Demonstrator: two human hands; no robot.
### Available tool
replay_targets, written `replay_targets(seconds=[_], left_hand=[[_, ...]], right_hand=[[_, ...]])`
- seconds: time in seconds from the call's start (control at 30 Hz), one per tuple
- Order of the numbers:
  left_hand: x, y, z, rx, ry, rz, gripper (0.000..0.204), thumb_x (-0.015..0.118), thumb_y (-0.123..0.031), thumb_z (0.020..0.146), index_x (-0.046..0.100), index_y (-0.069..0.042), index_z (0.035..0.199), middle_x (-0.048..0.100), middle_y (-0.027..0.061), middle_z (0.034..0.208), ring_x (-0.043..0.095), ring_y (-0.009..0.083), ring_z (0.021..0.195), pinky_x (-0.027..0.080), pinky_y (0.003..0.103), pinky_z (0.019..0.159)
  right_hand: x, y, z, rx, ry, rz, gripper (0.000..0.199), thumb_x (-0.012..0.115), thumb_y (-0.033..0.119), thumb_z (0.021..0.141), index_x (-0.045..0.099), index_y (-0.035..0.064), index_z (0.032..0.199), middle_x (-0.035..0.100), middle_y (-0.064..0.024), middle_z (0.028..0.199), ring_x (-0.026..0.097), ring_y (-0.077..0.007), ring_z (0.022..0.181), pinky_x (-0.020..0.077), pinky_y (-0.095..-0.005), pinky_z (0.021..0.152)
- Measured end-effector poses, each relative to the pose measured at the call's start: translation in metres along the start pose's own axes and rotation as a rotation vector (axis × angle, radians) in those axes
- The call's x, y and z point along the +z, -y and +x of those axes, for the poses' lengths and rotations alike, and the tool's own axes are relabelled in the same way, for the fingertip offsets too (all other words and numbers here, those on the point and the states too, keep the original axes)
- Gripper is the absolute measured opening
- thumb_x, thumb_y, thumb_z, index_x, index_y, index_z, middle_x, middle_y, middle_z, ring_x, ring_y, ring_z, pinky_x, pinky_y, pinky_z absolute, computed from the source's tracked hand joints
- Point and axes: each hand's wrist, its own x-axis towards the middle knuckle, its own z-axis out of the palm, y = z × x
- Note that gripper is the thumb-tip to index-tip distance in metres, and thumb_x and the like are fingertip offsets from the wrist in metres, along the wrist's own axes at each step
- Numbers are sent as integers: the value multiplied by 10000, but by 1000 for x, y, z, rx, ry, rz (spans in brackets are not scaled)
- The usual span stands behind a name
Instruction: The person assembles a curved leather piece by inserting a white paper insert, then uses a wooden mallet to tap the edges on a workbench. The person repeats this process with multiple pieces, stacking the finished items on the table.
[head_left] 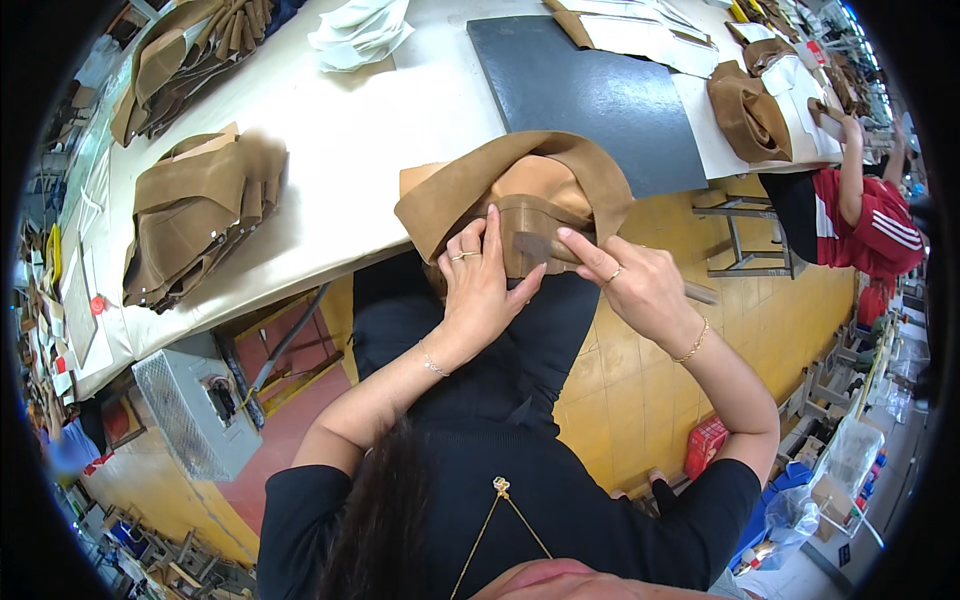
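Note:
A brown suede leather piece [590, 165], curved into a loop with a tan inner side, lies over the table's front edge and my lap. My left hand [477, 275] grips its near edge, index finger stretched along the leather and thumb at the lower rim. My right hand [640, 285] is closed round a hammer [532, 246]. Its greyish head, a little blurred, is over the brown band of the leather, close to my left fingers. The wooden handle's end sticks out past my right palm. Part of the handle is hidden by the hand.
A dark flat board [590, 100] lies on the white table [420, 110]. Stacked brown leather pieces [190, 215] are at the left, white sheets [360, 35] at the back. A person in a red shirt [870, 220] works at the right, near a metal stool [745, 240].

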Motion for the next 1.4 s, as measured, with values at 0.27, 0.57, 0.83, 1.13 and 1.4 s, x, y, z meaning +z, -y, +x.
replay_targets(seconds=[0.27, 0.57, 0.83, 1.13, 1.4], left_hand=[[4, 5, -3, -2, -17, -22, 973, 743, -434, 827, 243, 21, 1527, 385, 197, 1351, 364, 371, 1208, 296, 511, 1003], [10, 4, -5, -58, 1, -79, 1016, 754, -425, 800, 211, -14, 1553, 358, 206, 1367, 329, 375, 1238, 238, 520, 1048], [15, 8, -7, -56, -61, -117, 1042, 769, -427, 781, 203, -29, 1559, 358, 198, 1358, 319, 372, 1249, 234, 523, 1052], [15, 8, -8, -23, -117, -117, 1066, 791, -418, 769, 191, -41, 1566, 368, 193, 1341, 329, 370, 1232, 240, 536, 1043], [15, 6, -6, -28, -92, -106, 1056, 784, -408, 780, 188, -26, 1563, 354, 193, 1351, 315, 366, 1239, 226, 525, 1044]], right_hand=[[2, 11, -10, -12, -37, 71, 567, 766, 124, 770, 621, 154, 1317, 569, -33, 696, 572, -168, 563, 445, -323, 493], [0, 10, -16, -47, -240, 185, 548, 758, 170, 779, 628, 136, 1309, 602, -25, 725, 580, -164, 566, 477, -291, 494], [3, 22, -19, -55, -553, 305, 511, 744, 236, 802, 638, 161, 1297, 590, -16, 733, 567, -147, 560, 455, -299, 488], [7, 30, -32, -111, -344, 250, 485, 738, 226, 817, 632, 175, 1287, 603, -37, 798, 557, -165, 591, 436, -295, 492], [21, 28, -40, -132, -305, 171, 541, 750, 276, 814, 605, 256, 1335, 502, 24, 729, 519, -135, 581, 419, -272, 491]])
